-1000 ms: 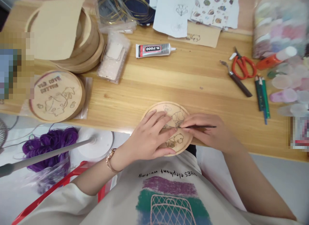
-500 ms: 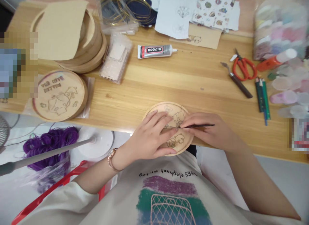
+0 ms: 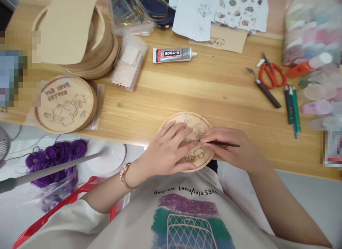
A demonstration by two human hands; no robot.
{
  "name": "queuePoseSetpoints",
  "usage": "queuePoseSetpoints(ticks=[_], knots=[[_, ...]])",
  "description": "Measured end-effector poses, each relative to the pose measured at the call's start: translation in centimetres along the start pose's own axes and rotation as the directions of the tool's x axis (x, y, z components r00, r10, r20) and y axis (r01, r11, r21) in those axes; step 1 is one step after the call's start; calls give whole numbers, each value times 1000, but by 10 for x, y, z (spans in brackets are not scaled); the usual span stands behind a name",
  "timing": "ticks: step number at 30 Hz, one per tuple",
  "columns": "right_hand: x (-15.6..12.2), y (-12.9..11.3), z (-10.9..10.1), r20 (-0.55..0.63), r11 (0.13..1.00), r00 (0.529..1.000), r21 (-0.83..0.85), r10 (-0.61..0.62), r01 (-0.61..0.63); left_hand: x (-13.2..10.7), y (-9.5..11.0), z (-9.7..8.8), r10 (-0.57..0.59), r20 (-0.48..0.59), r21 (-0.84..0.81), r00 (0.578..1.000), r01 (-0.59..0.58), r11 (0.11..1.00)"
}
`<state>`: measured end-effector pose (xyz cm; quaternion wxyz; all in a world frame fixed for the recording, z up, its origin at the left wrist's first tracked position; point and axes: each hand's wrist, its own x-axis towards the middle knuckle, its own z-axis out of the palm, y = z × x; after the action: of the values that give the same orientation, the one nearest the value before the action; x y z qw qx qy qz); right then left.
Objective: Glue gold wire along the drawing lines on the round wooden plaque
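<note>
A round wooden plaque [image 3: 192, 118] with line drawings of pandas lies at the table's front edge, close to my body. My left hand [image 3: 168, 149] rests flat across its left part, fingers spread, hiding some of the drawing. My right hand [image 3: 227, 146] pinches a thin, dark, pen-like tool [image 3: 227, 143] over the plaque's right side. The tool's tip is near my left index fingertip, by the middle of the drawing; its exact kind is unclear.
At left are another drawn plaque [image 3: 66, 106] and stacked wooden rounds [image 3: 103, 45]. A glue tube [image 3: 172, 55] lies mid-table. Red-handled scissors [image 3: 272, 76], a brown-handled knife [image 3: 268, 93], pencils [image 3: 291, 106] and small pots [image 3: 315, 92] lie right. Papers [image 3: 192, 17] are at the back.
My right hand and the tool have shifted slightly right and down, the tool's back end dipping a little. My left hand and the plaque stay nearly in place. The view moves slightly.
</note>
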<state>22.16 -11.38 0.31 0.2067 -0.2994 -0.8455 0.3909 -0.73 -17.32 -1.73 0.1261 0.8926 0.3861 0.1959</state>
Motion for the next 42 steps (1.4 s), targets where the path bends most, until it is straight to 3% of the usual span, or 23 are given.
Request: queuePoseSetpoints(ticks=[19, 26, 33, 38, 42], knots=[[-9, -7, 14, -173, 999, 984, -32, 36, -42, -2, -1, 3, 10, -36, -54, 999, -12, 998], [-23, -14, 10, -343, 989, 928, 28, 144, -143, -5, 0, -1, 26, -81, -107, 996, -34, 994], [-36, -13, 14, -500, 976, 841, 43, 204, -212, -9, -3, 0, -81, -124, -24, 989, 79, 997], [-38, -11, 26, -488, 960, 829, 84, 274, -268, -12, 8, 5, -168, -180, 9, 969, 172, 985], [-35, -10, 26, -491, 960, 827, 94, 274, -262, -17, 21, 0, -239, -204, 51, 949, 254, 966]])
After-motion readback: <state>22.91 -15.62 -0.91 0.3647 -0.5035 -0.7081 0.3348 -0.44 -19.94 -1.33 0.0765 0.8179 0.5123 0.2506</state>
